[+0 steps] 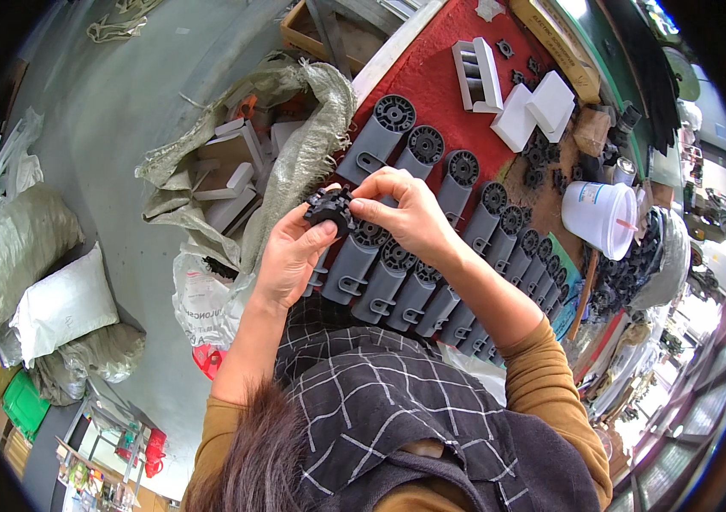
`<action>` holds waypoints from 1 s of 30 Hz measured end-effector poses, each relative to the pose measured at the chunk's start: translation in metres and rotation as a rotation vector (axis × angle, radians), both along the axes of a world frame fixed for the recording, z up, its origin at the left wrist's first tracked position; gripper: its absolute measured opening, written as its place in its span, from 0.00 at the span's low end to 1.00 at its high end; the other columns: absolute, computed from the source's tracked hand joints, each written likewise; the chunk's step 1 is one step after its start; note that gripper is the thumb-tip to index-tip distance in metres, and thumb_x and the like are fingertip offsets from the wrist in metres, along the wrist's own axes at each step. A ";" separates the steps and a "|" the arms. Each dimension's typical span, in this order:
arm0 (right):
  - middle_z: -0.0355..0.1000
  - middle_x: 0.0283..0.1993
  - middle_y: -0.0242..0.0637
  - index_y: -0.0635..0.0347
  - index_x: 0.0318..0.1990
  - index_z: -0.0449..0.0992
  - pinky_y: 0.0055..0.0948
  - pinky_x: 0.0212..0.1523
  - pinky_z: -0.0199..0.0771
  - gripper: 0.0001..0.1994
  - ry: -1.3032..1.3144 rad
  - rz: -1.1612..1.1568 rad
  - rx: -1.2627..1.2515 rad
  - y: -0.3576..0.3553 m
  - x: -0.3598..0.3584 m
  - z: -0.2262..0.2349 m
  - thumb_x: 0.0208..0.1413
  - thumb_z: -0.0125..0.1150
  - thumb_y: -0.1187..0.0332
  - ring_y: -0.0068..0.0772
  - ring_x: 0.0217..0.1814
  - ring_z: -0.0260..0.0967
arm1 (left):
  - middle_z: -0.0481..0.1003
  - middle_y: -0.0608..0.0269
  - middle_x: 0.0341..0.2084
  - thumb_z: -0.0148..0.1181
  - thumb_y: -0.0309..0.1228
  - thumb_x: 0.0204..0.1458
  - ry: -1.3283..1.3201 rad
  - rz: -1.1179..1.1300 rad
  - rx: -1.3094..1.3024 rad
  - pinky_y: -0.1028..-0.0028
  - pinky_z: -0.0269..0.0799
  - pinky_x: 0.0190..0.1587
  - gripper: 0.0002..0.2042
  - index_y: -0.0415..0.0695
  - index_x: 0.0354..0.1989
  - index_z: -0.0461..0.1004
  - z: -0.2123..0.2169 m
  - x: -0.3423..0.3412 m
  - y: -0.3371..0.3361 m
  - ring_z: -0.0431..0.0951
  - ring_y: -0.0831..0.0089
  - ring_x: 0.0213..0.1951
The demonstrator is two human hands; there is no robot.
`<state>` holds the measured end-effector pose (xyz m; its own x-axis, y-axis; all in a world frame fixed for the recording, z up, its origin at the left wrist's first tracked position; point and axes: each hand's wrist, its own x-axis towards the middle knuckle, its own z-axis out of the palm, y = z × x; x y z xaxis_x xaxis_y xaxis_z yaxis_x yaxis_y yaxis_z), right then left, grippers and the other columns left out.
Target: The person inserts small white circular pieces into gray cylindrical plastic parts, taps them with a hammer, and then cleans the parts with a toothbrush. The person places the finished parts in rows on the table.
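Note:
My left hand (293,249) is closed around a round black plastic part (329,211) with notched edges, its thumb pressed on the near side. The fingers of my right hand (401,211) are pinched together against the right edge of the same part. Whether a smaller piece sits between those fingertips cannot be made out. Just below and beyond both hands stand rows of grey tubular housings (369,147) with black slotted round ends and small loops on their sides. Part of the nearest row is hidden by my hands and right forearm.
A red-covered bench (435,81) carries the housings, white boxes (514,119), loose black parts (542,154) and a white bucket (599,215). To my left, an open woven sack (247,162) holds white cartons. Stuffed sacks (64,303) lie on the floor farther left.

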<state>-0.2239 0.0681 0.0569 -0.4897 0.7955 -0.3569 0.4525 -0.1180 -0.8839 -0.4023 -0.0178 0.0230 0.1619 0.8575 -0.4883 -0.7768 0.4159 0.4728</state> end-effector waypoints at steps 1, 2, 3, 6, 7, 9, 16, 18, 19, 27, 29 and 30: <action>0.70 0.37 0.30 0.66 0.35 0.78 0.24 0.43 0.67 0.09 -0.059 0.010 0.156 -0.001 0.000 0.002 0.55 0.64 0.67 0.21 0.39 0.67 | 0.76 0.63 0.45 0.60 0.22 0.53 -0.009 0.007 -0.003 0.75 0.69 0.54 0.18 0.37 0.53 0.71 -0.001 0.000 -0.001 0.75 0.77 0.47; 0.70 0.36 0.30 0.66 0.35 0.77 0.24 0.42 0.67 0.09 -0.023 -0.061 0.050 -0.002 0.001 0.002 0.55 0.64 0.68 0.21 0.38 0.66 | 0.76 0.63 0.45 0.60 0.21 0.53 -0.031 0.024 0.013 0.74 0.70 0.54 0.17 0.38 0.52 0.72 -0.004 -0.001 -0.001 0.76 0.76 0.47; 0.70 0.36 0.30 0.66 0.35 0.77 0.23 0.41 0.67 0.09 0.035 -0.124 0.006 0.000 0.004 0.000 0.55 0.64 0.68 0.20 0.37 0.66 | 0.76 0.62 0.45 0.60 0.22 0.53 0.003 0.030 0.005 0.74 0.70 0.54 0.16 0.38 0.52 0.72 -0.007 -0.002 -0.002 0.76 0.75 0.47; 0.72 0.33 0.26 0.66 0.36 0.78 0.21 0.39 0.66 0.09 0.028 -0.331 -0.102 0.013 0.016 -0.017 0.55 0.63 0.67 0.16 0.35 0.65 | 0.77 0.58 0.44 0.60 0.22 0.54 0.048 0.077 -0.009 0.75 0.72 0.54 0.13 0.40 0.48 0.74 -0.018 -0.007 -0.002 0.76 0.72 0.49; 0.73 0.33 0.26 0.65 0.37 0.78 0.21 0.39 0.66 0.09 0.027 -0.392 -0.122 0.022 0.020 -0.026 0.56 0.63 0.67 0.16 0.35 0.65 | 0.77 0.57 0.44 0.60 0.22 0.54 0.034 0.093 -0.007 0.75 0.73 0.53 0.13 0.39 0.48 0.74 -0.020 -0.009 -0.003 0.76 0.72 0.49; 0.73 0.31 0.26 0.65 0.38 0.79 0.20 0.37 0.66 0.12 -0.118 -0.554 -0.120 0.048 0.027 -0.047 0.56 0.63 0.63 0.15 0.34 0.65 | 0.77 0.56 0.44 0.60 0.22 0.54 0.038 0.108 -0.034 0.76 0.74 0.52 0.12 0.39 0.47 0.74 -0.024 -0.013 -0.006 0.77 0.72 0.48; 0.77 0.32 0.36 0.58 0.35 0.81 0.38 0.45 0.63 0.21 -0.720 -0.514 0.159 0.098 0.018 -0.093 0.51 0.63 0.47 0.34 0.38 0.73 | 0.77 0.53 0.44 0.61 0.23 0.54 0.012 0.141 -0.046 0.76 0.75 0.51 0.12 0.39 0.47 0.73 -0.020 -0.017 -0.013 0.78 0.70 0.45; 0.78 0.33 0.38 0.57 0.35 0.81 0.42 0.46 0.62 0.21 -0.827 -0.414 0.266 0.100 0.009 -0.093 0.49 0.63 0.46 0.39 0.40 0.74 | 0.77 0.53 0.44 0.61 0.23 0.54 0.011 0.146 -0.048 0.76 0.75 0.50 0.12 0.39 0.47 0.73 -0.019 -0.017 -0.013 0.78 0.70 0.45; 0.78 0.33 0.40 0.56 0.35 0.81 0.43 0.46 0.61 0.21 -0.864 -0.361 0.341 0.100 0.006 -0.092 0.49 0.63 0.45 0.41 0.41 0.74 | 0.77 0.53 0.44 0.61 0.24 0.54 0.010 0.151 -0.043 0.76 0.75 0.50 0.12 0.39 0.47 0.73 -0.018 -0.018 -0.013 0.78 0.70 0.44; 0.70 0.45 0.32 0.49 0.41 0.80 0.41 0.52 0.56 0.18 -0.879 -0.158 0.654 0.086 0.020 -0.085 0.43 0.70 0.53 0.38 0.54 0.62 | 0.77 0.53 0.43 0.61 0.24 0.54 0.003 0.197 -0.018 0.76 0.75 0.50 0.12 0.39 0.47 0.74 -0.019 -0.024 -0.012 0.79 0.70 0.44; 0.69 0.46 0.32 0.48 0.41 0.80 0.42 0.51 0.56 0.19 -0.902 -0.148 0.661 0.086 0.021 -0.087 0.41 0.71 0.53 0.38 0.54 0.61 | 0.77 0.53 0.43 0.61 0.23 0.54 -0.001 0.190 -0.019 0.76 0.75 0.50 0.11 0.39 0.46 0.74 -0.021 -0.024 -0.013 0.79 0.70 0.44; 0.69 0.46 0.32 0.48 0.42 0.80 0.42 0.51 0.56 0.19 -0.908 -0.149 0.651 0.087 0.021 -0.089 0.41 0.71 0.53 0.38 0.54 0.61 | 0.77 0.53 0.43 0.61 0.23 0.54 -0.002 0.194 -0.010 0.76 0.75 0.49 0.12 0.39 0.46 0.74 -0.021 -0.025 -0.013 0.78 0.71 0.44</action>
<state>-0.2029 0.1556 -0.0320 -0.1446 0.9891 -0.0286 0.9792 0.1389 -0.1478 -0.4268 -0.0305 0.0018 -0.0050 0.8677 -0.4971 -0.8436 0.2633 0.4681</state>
